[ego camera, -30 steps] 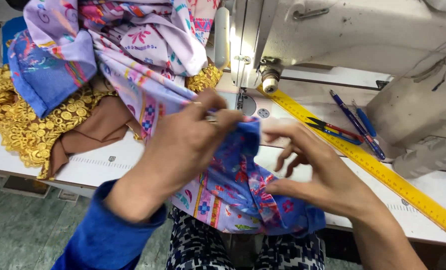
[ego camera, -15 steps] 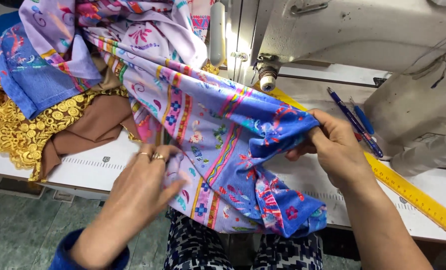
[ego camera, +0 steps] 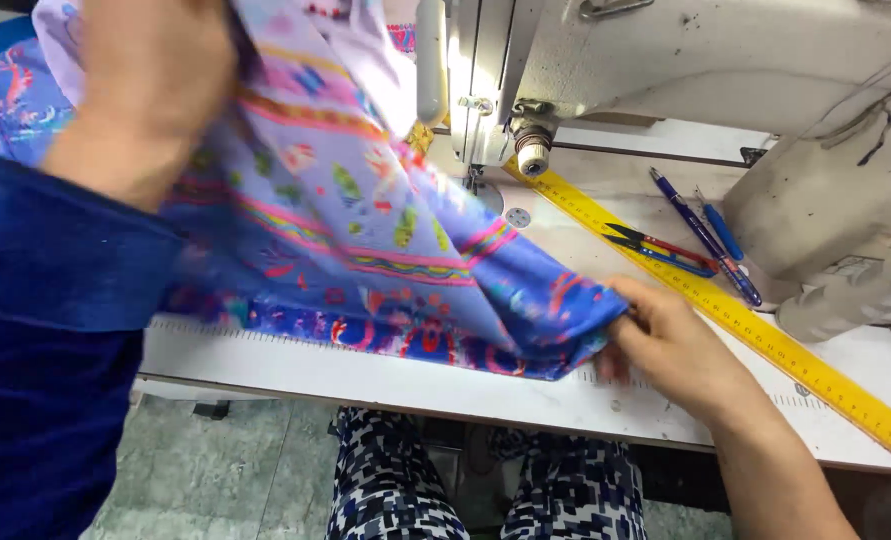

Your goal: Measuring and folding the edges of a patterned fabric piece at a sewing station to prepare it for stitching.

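While the patterned trousers (ego camera: 445,490) of the seated person show nearest below the white table (ego camera: 385,385), the right hand (ego camera: 670,345) rests just above its front edge, fingers pinched shut on one end of the blue printed fabric (ego camera: 365,250). From that grip the cloth spreads leftward over the tabletop and rises toward the upper left, where the left hand (ego camera: 150,75), in a dark blue sleeve (ego camera: 45,330), is lifted close to the camera and blurred; it seems to grasp the raised cloth, though its fingers are hidden. Just past the right hand a yellow ruler (ego camera: 725,310) lies slantwise, with small red-handled snips (ego camera: 660,250) and blue pens (ego camera: 710,235) beside it. Farthest back stands the pale sewing machine (ego camera: 585,60), its needle area just beyond the fabric.
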